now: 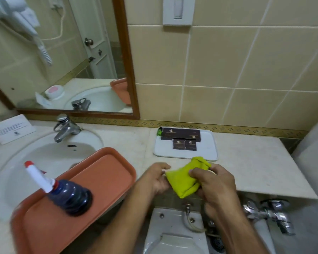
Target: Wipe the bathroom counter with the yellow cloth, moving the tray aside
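Note:
I hold a folded yellow cloth (pixel 185 177) between both hands above the front edge of the beige counter (pixel 246 162). My left hand (pixel 157 177) pinches its left end. My right hand (pixel 214 182) grips its right side with the fingers curled over it. Just behind the cloth, a white tray (pixel 207 143) lies on the counter against the wall side, carrying several dark brown boxes (pixel 181 137) and a small green item (pixel 159 132).
An orange tray (pixel 99 180) rests across the white sink (pixel 44 153) with a dark blue spray bottle (pixel 70 197) on it. A chrome tap (pixel 65 128) and a paper card (pixel 11 128) stand at the left. A toilet tank (pixel 173 228) and valve (pixel 270 215) sit below.

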`<state>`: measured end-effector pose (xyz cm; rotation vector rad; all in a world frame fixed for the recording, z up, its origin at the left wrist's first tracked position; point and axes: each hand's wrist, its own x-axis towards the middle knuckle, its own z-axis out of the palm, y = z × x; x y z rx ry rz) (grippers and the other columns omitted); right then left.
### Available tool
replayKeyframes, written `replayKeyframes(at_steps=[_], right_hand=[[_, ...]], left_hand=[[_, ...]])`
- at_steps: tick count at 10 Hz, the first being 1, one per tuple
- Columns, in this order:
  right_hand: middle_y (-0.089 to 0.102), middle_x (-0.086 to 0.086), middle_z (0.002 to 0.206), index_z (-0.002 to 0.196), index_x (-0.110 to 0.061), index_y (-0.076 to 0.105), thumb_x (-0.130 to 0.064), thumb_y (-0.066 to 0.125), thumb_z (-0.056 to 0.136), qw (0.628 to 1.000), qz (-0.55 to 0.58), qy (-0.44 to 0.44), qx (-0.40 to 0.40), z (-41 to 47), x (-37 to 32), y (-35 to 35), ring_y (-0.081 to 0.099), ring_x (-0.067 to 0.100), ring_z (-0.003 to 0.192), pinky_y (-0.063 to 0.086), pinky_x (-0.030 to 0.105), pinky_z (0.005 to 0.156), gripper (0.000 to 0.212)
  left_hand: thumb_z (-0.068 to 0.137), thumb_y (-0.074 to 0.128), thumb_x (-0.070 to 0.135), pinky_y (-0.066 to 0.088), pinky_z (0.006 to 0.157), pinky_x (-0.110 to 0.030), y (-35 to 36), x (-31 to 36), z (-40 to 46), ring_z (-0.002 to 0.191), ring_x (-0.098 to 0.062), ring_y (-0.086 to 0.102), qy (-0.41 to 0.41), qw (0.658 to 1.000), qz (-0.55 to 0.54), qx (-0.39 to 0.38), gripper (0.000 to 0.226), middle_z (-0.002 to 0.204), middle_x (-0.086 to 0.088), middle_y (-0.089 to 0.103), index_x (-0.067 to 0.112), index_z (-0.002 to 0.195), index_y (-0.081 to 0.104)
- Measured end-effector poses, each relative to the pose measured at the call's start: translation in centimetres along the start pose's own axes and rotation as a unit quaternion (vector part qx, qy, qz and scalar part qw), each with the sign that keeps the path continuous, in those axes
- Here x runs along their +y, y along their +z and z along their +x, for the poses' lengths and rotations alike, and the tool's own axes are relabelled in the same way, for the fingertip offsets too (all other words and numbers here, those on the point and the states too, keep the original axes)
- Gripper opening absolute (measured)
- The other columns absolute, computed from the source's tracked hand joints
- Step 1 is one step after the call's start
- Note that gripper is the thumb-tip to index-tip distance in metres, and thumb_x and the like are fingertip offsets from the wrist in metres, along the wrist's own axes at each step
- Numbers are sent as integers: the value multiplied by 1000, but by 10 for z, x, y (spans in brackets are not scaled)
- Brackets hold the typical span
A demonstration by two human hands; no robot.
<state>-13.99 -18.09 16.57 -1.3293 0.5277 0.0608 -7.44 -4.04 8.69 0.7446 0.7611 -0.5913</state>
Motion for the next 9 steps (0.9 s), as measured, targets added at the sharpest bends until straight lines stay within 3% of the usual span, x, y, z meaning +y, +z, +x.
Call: replayKeyframes(at_steps=[1,2,3,4,5,6,7,8,9], right_hand=[[72,18,88,97,-6,65,8,71,74,998,13,19,-58,1,7,44,69,30,75,58,48,73,28],[72,17,89,98,-6,65,8,72,73,993,12,40,-107,9,23,97,71,33,81,61,53,73,30],[72,12,86,91,-14,65,2,73,69,991,-18,41,-125,21,51,150,71,33,82,61,55,72,28],[70,-2,77,82,-21,64,-9,73,66,983,-140,5,-120,35,88,183,69,25,77,54,25,58,22],[70,7,93,98,-12,64,-9,69,70,948,-296,18,-116,45,123,190,67,30,93,49,24,66,29],[67,16,110,108,-5,54,-6,64,73,922,-370,10,-112,52,145,190,63,35,104,50,31,78,37],[66,14,110,110,-8,48,-6,60,75,880,-454,-57,-123,51,147,193,64,35,104,52,35,80,37],[63,10,111,111,-13,49,-15,56,82,821,-535,-135,-147,51,137,183,63,34,105,51,37,81,29],[63,9,109,106,-14,58,-33,50,90,781,-558,-240,-147,58,122,164,62,32,102,49,38,82,26]], left_hand=[[89,37,1,49,77,-48,-32,72,-23,72,-35,61,105,988,79,75,22,71,-23,67,-9,79,54],[82,47,-3,50,96,-52,-68,145,-36,99,-39,63,203,959,100,172,28,106,-29,61,-10,107,56],[66,59,2,52,96,-52,-96,196,-39,111,-38,62,312,874,136,347,61,126,-25,60,-5,126,51],[76,63,9,48,96,-37,-122,199,-28,114,-35,59,342,779,201,485,61,130,-18,58,6,133,43],[86,58,15,44,91,-37,-158,169,1,119,-39,53,244,744,338,522,53,133,-20,52,6,135,40],[90,55,16,44,97,-40,-178,146,23,123,-38,50,156,701,430,547,45,135,-23,50,4,132,45],[94,51,16,45,95,-45,-170,133,34,122,-38,49,154,654,450,588,41,133,-25,49,7,134,43],[98,38,14,39,95,-48,-153,126,27,119,-41,47,213,611,447,618,38,129,-28,50,-5,130,47],[85,54,32,37,100,-47,-139,117,26,121,-40,45,270,534,581,552,64,133,-24,48,0,139,38]])
